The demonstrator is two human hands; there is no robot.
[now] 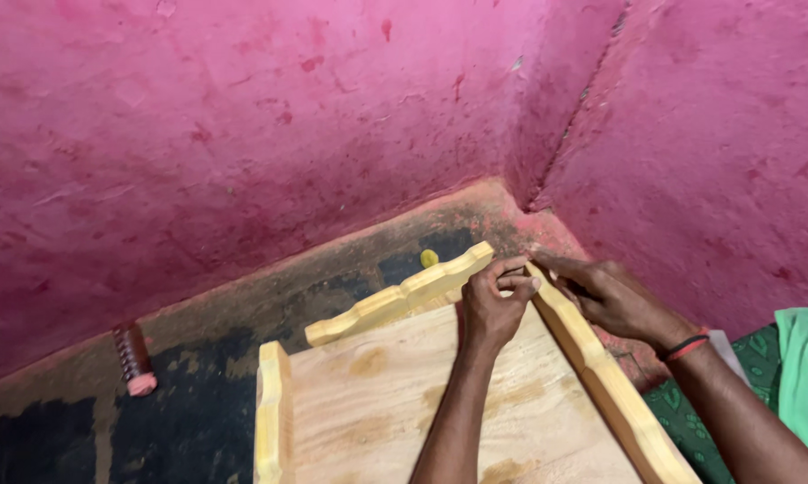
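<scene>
A pale wooden tray-like piece (386,403) lies on the dark floor, with raised scalloped rails along its far, left and right edges. My left hand (493,303) is curled at the far right corner, where the far rail (404,296) meets the right rail (605,381); its fingers pinch something small that I cannot make out. My right hand (612,296) rests on the outside of the right rail at the same corner, fingers pointing at the joint. A red and black band circles my right wrist.
Rough pink walls (242,134) meet in a corner just behind the wooden piece. A ribbed dark cylinder with a pink end (135,358) lies on the floor at the left. A small yellow object (429,258) sits behind the far rail. Green cloth (780,376) is at the right.
</scene>
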